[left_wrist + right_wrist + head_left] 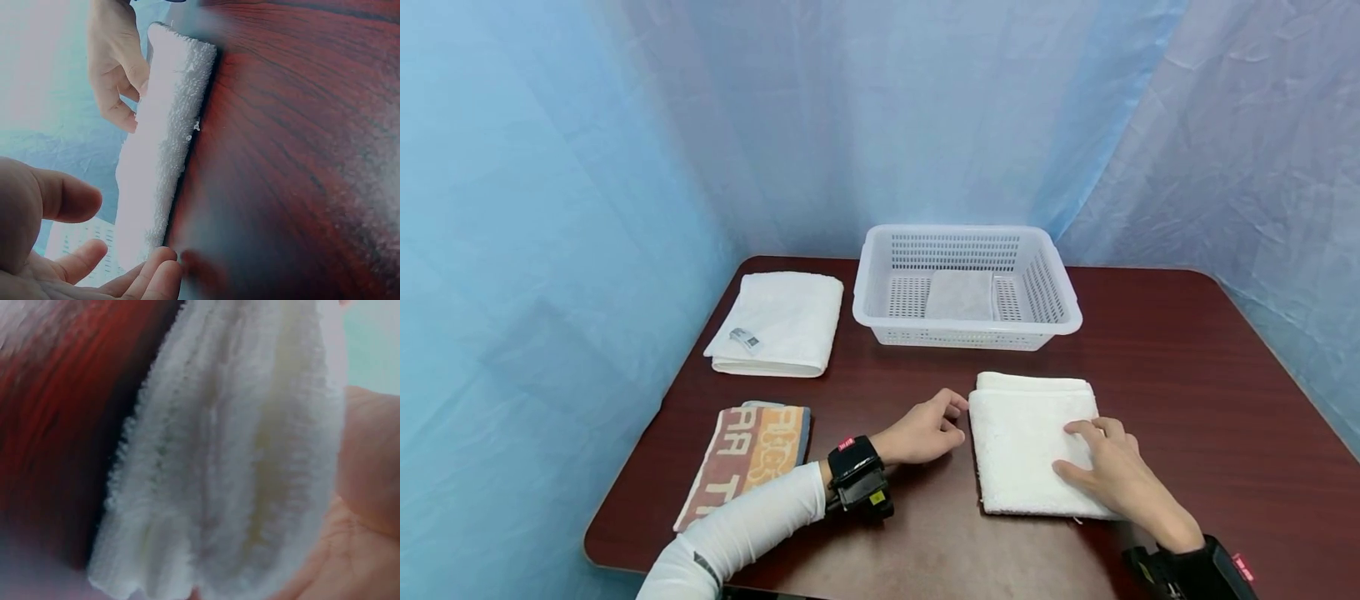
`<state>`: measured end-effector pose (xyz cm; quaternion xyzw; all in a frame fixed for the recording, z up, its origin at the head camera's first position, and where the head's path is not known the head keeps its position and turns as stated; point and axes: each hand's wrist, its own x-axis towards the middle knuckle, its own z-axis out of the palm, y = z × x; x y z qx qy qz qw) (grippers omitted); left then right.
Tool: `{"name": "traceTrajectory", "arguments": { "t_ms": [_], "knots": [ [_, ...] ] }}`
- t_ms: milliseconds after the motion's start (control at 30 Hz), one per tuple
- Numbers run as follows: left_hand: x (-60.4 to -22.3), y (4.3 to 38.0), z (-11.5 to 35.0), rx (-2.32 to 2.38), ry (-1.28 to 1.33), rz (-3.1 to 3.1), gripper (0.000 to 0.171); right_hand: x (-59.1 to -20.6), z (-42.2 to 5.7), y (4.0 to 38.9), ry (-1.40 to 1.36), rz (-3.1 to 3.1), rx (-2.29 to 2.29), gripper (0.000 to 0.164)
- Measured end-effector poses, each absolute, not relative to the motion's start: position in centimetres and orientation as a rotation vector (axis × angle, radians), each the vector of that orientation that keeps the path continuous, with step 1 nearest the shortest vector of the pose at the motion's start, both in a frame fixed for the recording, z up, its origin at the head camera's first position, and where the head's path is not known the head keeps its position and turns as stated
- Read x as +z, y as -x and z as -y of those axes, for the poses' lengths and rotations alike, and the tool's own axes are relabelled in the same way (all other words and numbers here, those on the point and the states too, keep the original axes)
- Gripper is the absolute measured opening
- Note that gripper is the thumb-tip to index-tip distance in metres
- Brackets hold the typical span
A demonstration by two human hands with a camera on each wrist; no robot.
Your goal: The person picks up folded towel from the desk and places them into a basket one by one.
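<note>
A folded white towel [1030,446] lies on the table in front of me, its layered edge filling much of the right wrist view. My right hand [1116,471] rests on the towel's right side, with thumb and fingers spread apart. Just off the towel's left edge is my left hand [925,429], its fingers loosely bent and its fingertips close to the cloth. The left wrist view shows the thumb and fingers [80,197] of that hand apart with nothing between them. Part of the right palm [369,469] shows behind the towel in the right wrist view.
A white plastic basket [966,337] stands at the back, with a folded white cloth [960,294] inside. Another folded white towel [786,321] with a label lies at the back left. A patterned orange and pink towel [748,454] lies at the left, partly behind my left forearm.
</note>
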<state>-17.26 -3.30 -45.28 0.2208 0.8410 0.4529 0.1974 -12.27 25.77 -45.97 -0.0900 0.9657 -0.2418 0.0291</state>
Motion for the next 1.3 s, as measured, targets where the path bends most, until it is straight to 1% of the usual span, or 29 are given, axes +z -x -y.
{"name": "traceTrajectory", "arguments": {
  "t_ms": [400, 933, 1133, 1200, 1300],
  "knots": [
    [-45.6, 17.1, 3.5, 1.383, -0.525, -2.254, 0.038, -46.0, -24.8, 11.9, 0.3, -2.978, -0.799, 0.051],
    [-45.6, 17.1, 3.5, 1.4, -0.485, -2.236, 0.044, -46.2, -24.1, 11.8, 0.324, -2.961, -0.874, 0.052],
    [-45.6, 17.2, 3.6, 1.417, -0.421, -2.195, 0.052, -46.3, -24.6, 12.1, 0.223, -2.963, -1.003, 0.047],
    [-45.5, 17.2, 3.6, 1.43, -0.394, -2.184, 0.053, -46.3, -24.9, 12.3, 0.16, -2.924, -1.061, 0.05],
    [-45.3, 17.2, 3.6, 1.459, -0.362, -2.171, 0.055, -46.4, -25.3, 12.7, 0.061, -2.832, -1.169, 0.059]
  ]
}}
